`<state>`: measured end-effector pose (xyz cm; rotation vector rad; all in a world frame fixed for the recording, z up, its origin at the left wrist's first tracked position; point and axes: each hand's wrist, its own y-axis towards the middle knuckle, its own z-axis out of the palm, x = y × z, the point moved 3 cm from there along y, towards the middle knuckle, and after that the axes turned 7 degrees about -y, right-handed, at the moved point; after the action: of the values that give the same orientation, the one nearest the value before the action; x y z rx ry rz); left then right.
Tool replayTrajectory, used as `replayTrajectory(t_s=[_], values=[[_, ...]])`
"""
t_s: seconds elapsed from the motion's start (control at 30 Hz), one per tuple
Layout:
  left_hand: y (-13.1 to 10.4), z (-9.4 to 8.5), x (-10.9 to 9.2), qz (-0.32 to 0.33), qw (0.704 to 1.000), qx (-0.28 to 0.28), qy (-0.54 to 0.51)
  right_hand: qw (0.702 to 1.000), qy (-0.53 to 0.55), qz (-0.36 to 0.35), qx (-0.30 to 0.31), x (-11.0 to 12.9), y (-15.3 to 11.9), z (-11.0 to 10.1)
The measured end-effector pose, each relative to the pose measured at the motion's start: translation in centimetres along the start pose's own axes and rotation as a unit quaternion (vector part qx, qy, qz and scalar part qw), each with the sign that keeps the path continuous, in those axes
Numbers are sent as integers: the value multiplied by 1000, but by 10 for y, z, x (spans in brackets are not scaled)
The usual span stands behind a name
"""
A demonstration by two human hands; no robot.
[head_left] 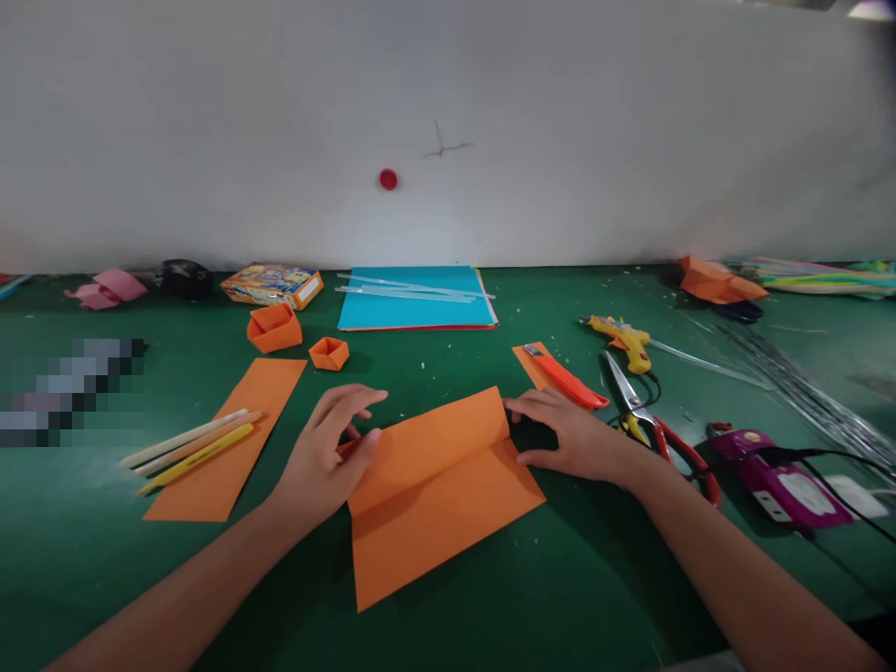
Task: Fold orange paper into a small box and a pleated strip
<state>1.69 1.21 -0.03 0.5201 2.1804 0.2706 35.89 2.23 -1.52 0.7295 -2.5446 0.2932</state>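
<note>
A sheet of orange paper point(444, 518) with a crosswise crease lies at an angle before me, its far part raised. My left hand point(336, 448) has its thumb over the sheet's left edge, with fingertips partly hidden behind it and the index finger lifted. At the opposite edge is my right hand point(564, 429), thumb and fingers apart, the fingertips touching or very near the paper. Just beyond that hand, an orange-red utility knife point(567, 375) rests on a small orange strip point(530, 364). Scissors point(654, 420) with red and yellow handles lie beside my right wrist.
Left lie an orange paper strip point(245, 467), pencils point(189, 443) and two folded orange paper shapes point(274, 329). Behind are a small box point(273, 284) and blue sheets point(406, 313) under clear sticks. Right are a yellow glue gun point(623, 341), purple power strip point(784, 481) and cords.
</note>
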Motion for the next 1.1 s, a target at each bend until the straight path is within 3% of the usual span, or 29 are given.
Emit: replayTrajectory(t_s=[0.1,0.23,0.77,0.97,1.1], values=[[-1,0,2,31,999,-9,36,1000,2,3,7,-1,0,0],[-2,3,5,47,996,23,68,1000,3,0,10,0,1,-1],[-1,8,13,-4,993,97,63,1000,5,25,-7,-3,-1,1],[0,8,10,-12,992,115,56,998,-13,-57,-15,-4,2,3],[1,8,8,-13,993,111,45,997,-26,-68,-14,-7,3,4]])
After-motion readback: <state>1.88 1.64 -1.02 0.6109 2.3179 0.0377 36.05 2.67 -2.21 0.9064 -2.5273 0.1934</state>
